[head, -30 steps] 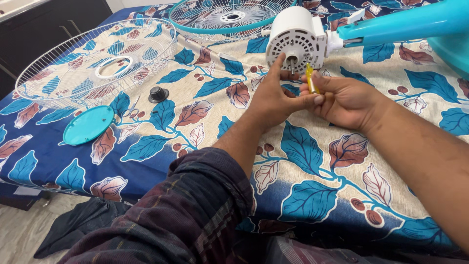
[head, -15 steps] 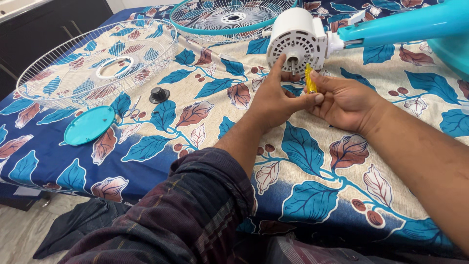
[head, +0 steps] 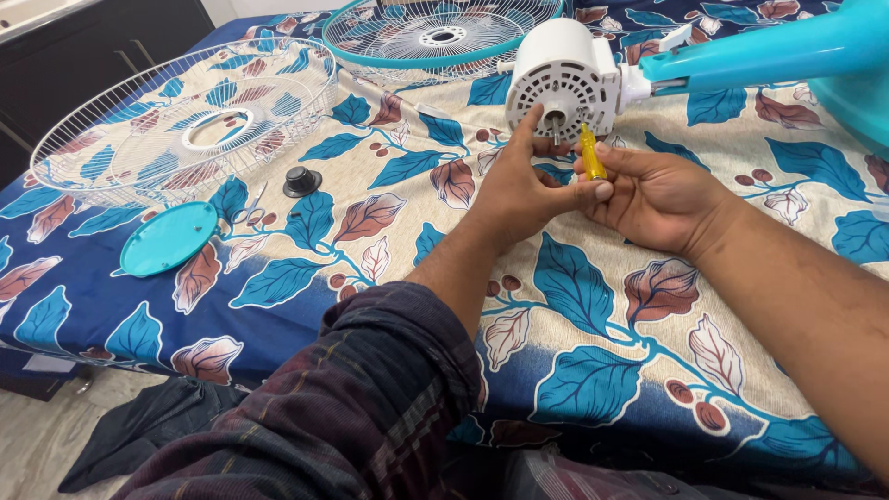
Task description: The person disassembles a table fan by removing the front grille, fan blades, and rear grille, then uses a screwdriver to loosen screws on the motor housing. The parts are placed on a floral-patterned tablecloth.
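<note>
A white fan motor housing lies on its side on a leaf-patterned cloth, joined to a turquoise fan stand. My right hand grips a small screwdriver with a yellow handle, its tip against the motor's vented face. My left hand rests next to it, forefinger stretched up to touch the housing near the shaft, thumb lying against my right hand's fingers.
A white wire fan guard lies at the left, and a turquoise-rimmed guard at the top. A black knob, small scissors and a round turquoise cap lie on the cloth. The table edge runs along the bottom left.
The screwdriver has tilted and shifted slightly in my right hand against the motor face. My left hand has barely moved.
</note>
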